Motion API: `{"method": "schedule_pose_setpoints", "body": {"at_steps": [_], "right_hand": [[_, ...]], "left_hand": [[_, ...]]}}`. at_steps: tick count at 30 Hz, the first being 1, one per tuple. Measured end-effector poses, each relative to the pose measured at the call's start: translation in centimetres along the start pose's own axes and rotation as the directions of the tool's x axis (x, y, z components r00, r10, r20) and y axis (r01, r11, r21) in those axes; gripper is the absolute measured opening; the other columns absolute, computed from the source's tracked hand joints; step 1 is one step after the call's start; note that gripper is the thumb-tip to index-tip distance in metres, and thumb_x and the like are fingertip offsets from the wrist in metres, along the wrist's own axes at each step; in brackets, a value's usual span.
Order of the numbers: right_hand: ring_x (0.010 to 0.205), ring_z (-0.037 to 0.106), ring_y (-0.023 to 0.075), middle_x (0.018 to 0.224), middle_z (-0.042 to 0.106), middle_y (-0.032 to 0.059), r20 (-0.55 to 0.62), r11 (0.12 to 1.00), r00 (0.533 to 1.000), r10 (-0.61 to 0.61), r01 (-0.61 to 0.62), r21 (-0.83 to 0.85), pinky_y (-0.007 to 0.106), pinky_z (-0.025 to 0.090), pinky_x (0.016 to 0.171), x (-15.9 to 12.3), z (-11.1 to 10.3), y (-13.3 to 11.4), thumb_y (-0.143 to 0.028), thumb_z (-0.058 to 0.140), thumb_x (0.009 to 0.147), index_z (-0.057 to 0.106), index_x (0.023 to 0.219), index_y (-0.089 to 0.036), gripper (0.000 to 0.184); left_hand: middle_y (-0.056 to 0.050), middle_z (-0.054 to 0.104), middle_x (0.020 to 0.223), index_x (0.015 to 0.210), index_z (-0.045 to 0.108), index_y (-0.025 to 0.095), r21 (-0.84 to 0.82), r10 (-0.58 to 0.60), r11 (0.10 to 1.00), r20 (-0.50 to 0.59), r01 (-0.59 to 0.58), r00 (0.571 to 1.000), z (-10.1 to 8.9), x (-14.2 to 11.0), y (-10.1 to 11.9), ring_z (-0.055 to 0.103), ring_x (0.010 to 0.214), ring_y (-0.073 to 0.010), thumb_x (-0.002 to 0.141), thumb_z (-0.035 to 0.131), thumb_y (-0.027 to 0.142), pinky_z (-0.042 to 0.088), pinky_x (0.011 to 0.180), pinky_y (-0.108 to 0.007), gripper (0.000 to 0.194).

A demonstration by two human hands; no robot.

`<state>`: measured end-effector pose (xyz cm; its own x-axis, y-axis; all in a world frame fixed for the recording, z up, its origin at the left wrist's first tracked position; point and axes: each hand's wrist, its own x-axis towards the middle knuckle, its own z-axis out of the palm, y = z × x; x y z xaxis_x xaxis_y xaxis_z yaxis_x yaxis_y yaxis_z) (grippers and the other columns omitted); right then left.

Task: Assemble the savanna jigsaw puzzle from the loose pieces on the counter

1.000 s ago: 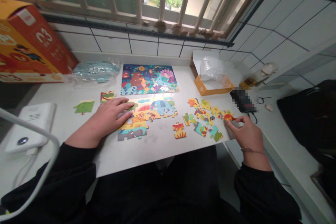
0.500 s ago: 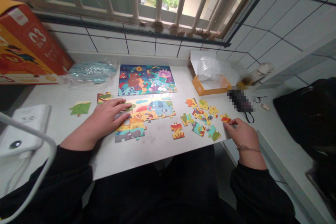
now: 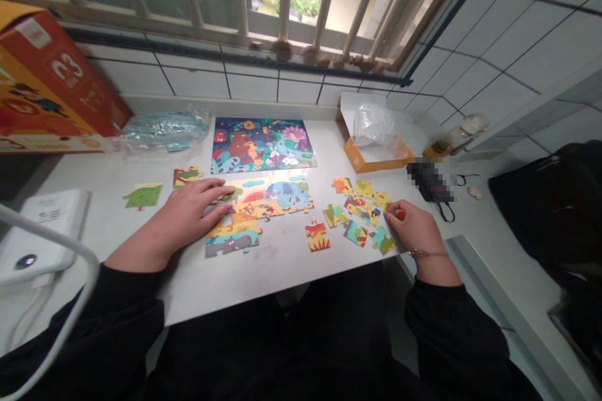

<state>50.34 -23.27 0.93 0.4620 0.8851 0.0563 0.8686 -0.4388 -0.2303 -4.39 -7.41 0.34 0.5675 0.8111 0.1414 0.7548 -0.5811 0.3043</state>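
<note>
My left hand [image 3: 195, 210] lies with fingers stretched over the left part of a partly joined puzzle [image 3: 286, 195] showing an elephant and a hippo. At the right, my right hand [image 3: 416, 229] pinches a small orange-red puzzle piece [image 3: 399, 214], mostly covered by the fingers. Just left of that hand lies a cluster of loose puzzle pieces [image 3: 356, 232]. One orange piece with grass blades [image 3: 318, 236] sits apart, between the cluster and the joined puzzle. Beyond my left forearm are a green tree piece [image 3: 143, 195] and another piece [image 3: 187, 175], partly hidden by the hand.
A finished dark forest puzzle [image 3: 263, 144] lies at the back. Behind stand an open orange box [image 3: 376, 160] with clear plastic and a bottle [image 3: 456, 138]. At left are a large red-orange box [image 3: 61, 88], a wrapped teal packet [image 3: 164, 130] and a white device [image 3: 42, 232] with a cable.
My right hand has moved left with the orange-red piece, closer to the cluster of loose pieces. My left hand has stayed in place on the puzzle.
</note>
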Motion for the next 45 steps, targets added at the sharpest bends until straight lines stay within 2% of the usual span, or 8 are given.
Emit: {"method": "schedule_pose_setpoints", "body": {"at_steps": [9,14,24,34,41,45], "right_hand": [[0.075,0.063,0.0219,0.085,0.077,0.0029,-0.003,0.997,0.999,-0.042,0.041,-0.063,0.031,0.036,0.068,0.9,0.2,0.3,-0.034,0.074,0.093,0.076,0.092,-0.027,0.007],[0.076,0.064,0.0221,0.090,0.079,0.0046,-0.027,0.996,0.997,-0.068,0.066,-0.062,0.031,0.035,0.068,0.8,0.3,0.0,-0.032,0.072,0.096,0.074,0.093,-0.026,0.007],[0.075,0.064,0.0220,0.087,0.078,0.0050,-0.028,0.999,0.999,-0.024,0.023,-0.040,0.031,0.036,0.067,0.6,0.2,-0.4,-0.034,0.071,0.099,0.073,0.095,-0.026,0.009],[0.072,0.062,0.0223,0.086,0.078,0.0057,-0.055,0.998,0.998,-0.022,0.018,-0.058,0.032,0.033,0.065,0.7,0.2,-0.3,-0.036,0.069,0.099,0.075,0.096,-0.026,0.012],[0.072,0.065,0.0236,0.085,0.078,0.0062,-0.161,1.000,0.987,0.003,-0.002,0.004,0.033,0.038,0.067,-0.4,0.0,-1.0,-0.033,0.068,0.095,0.072,0.095,-0.026,0.008],[0.073,0.064,0.0248,0.086,0.077,0.0078,-0.148,0.999,0.989,0.028,-0.032,-0.029,0.034,0.036,0.066,-0.4,0.2,-0.4,-0.042,0.071,0.095,0.073,0.099,-0.025,0.017]], "left_hand": [[-0.015,0.067,0.155,0.138,0.079,0.026,-0.039,-0.006,0.999,-0.010,0.005,1.000,0.0,0.0,-0.2,0.062,0.142,-0.0380,0.106,0.050,0.062,0.047,0.125,-0.056,0.056],[-0.014,0.069,0.149,0.129,0.080,0.026,-0.124,-0.004,0.992,-0.043,-0.001,0.999,-0.1,0.0,-0.6,0.062,0.141,-0.0354,0.107,0.050,0.061,0.047,0.126,-0.054,0.052],[-0.014,0.071,0.139,0.113,0.079,0.022,-0.176,-0.027,0.984,-0.069,0.015,0.997,-0.9,-0.2,-0.3,0.067,0.131,-0.0335,0.107,0.049,0.059,0.051,0.122,-0.053,0.048],[-0.014,0.071,0.138,0.111,0.077,0.022,-0.189,-0.053,0.981,-0.051,0.042,0.997,-1.3,-0.1,0.2,0.068,0.130,-0.0333,0.107,0.048,0.059,0.052,0.121,-0.052,0.047],[-0.014,0.072,0.140,0.114,0.076,0.022,-0.186,-0.070,0.981,-0.048,0.060,0.996,-1.4,-0.4,0.4,0.064,0.137,-0.0322,0.108,0.048,0.054,0.049,0.125,-0.052,0.043],[-0.014,0.072,0.135,0.113,0.075,0.021,-0.188,-0.070,0.980,-0.055,0.058,0.996,-1.5,-0.5,0.5,0.066,0.131,-0.0314,0.108,0.047,0.051,0.050,0.123,-0.052,0.041]]}}
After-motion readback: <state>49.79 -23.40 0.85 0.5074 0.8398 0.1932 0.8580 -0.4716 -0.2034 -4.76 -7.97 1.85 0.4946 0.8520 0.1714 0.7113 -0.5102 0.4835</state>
